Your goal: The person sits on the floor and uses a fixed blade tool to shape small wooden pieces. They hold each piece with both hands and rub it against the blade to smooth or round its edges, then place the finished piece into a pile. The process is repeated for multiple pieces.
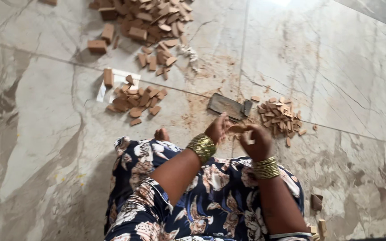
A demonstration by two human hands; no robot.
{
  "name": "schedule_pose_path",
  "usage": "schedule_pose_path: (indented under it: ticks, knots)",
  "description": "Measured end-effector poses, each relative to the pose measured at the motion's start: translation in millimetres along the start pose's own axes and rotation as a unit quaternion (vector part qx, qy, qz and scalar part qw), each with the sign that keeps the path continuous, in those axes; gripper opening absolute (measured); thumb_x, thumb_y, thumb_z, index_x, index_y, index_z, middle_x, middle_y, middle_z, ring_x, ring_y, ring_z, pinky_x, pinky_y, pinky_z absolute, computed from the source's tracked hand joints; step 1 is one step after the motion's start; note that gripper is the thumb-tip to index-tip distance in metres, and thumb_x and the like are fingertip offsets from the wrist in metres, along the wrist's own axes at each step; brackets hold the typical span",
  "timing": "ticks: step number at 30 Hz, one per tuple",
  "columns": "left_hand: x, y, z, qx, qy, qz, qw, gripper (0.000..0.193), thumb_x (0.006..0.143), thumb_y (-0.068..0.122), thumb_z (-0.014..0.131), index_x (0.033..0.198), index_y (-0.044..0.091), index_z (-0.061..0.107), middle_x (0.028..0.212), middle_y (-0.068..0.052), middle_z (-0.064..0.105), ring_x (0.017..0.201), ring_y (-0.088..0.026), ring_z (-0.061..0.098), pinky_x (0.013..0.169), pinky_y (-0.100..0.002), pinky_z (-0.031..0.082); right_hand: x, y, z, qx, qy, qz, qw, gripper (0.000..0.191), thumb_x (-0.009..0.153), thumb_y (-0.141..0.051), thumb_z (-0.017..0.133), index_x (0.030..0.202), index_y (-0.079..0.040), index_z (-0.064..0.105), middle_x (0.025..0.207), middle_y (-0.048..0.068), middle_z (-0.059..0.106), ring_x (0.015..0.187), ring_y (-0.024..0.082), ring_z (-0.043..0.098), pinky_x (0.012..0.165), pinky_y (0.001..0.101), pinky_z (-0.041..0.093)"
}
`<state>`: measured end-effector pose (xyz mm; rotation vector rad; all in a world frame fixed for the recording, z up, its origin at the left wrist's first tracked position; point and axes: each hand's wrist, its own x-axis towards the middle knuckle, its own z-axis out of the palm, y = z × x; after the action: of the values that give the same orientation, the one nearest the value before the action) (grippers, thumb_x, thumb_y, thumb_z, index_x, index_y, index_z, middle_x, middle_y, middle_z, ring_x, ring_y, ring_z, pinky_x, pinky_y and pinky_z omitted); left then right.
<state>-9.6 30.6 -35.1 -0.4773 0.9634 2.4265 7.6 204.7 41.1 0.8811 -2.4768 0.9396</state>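
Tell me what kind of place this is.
Likely a home or small workshop floor used for handcraft. A person sits on a polished marble-look tile floor, with piles of small wooden pieces, brown dust and a flat dark slab beside both hands.

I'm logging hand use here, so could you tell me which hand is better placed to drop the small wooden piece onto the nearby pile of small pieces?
Probably the right hand: it is nearer the pile of small pieces and touches the small wooden piece. The left hand lies farther off.
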Motion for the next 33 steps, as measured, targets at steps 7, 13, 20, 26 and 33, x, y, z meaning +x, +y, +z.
schedule_pose_path:
  ticks: [7, 13, 20, 26, 33]
  knots:
    - [-33, 0, -16, -0.109, -0.128, 0.062, 0.984, 0.079, 0.104, 0.065, 0.029, 0.133, -0.007, 0.046, 0.115, -0.021, 0.066, 0.102, -0.027, 0.070, 0.096, -0.042, 0.058, 10, -38, 76, 0.125, -0.029, 0.055, 0.990, 0.015, 0.101, -0.010, 0.064, 0.116, -0.009, 0.061, 0.107, 0.010, 0.071, 0.089, 0.016, 0.066, 0.076, 0.0290, 0.057]
    - [-57, 15, -21, -0.255, -0.135, 0.010, 0.957, 0.086, 0.096, 0.074, 0.025, 0.126, -0.003, 0.051, 0.109, -0.014, 0.067, 0.099, -0.022, 0.069, 0.090, -0.033, 0.058, 19, -60, 92, -0.111, -0.037, -0.060, 0.991, 0.045, 0.103, -0.027, 0.040, 0.138, -0.006, 0.060, 0.136, 0.014, 0.066, 0.129, 0.036, 0.059, 0.103, 0.0508, 0.047]
    - [-58, 9, -35, 0.003, -0.159, 0.019, 0.987, 0.068, 0.094, 0.059, 0.051, 0.134, 0.004, 0.049, 0.122, -0.012, 0.065, 0.114, -0.020, 0.066, 0.098, -0.033, 0.057, 33, -66, 82, -0.028, -0.218, 0.221, 0.950, 0.037, 0.099, -0.031, 0.044, 0.121, -0.015, 0.068, 0.113, 0.009, 0.069, 0.104, 0.026, 0.067, 0.091, 0.0400, 0.054]
    - [-58, -4, -54, 0.220, -0.119, 0.066, 0.966, 0.076, 0.082, 0.052, 0.077, 0.131, 0.000, 0.048, 0.121, -0.014, 0.065, 0.115, -0.024, 0.064, 0.097, -0.034, 0.056, 34, -46, 90, 0.130, -0.137, 0.265, 0.946, 0.032, 0.098, -0.033, 0.054, 0.110, -0.006, 0.066, 0.098, 0.015, 0.067, 0.088, 0.030, 0.067, 0.080, 0.0426, 0.055]
    - [-46, -13, -68, 0.215, -0.122, 0.076, 0.966, 0.067, 0.082, 0.042, 0.083, 0.122, -0.004, 0.056, 0.115, -0.011, 0.069, 0.107, -0.019, 0.068, 0.095, -0.032, 0.058, 28, -28, 102, 0.137, -0.151, 0.274, 0.940, 0.034, 0.099, -0.036, 0.054, 0.109, -0.005, 0.065, 0.091, 0.015, 0.070, 0.085, 0.031, 0.070, 0.075, 0.0429, 0.056]
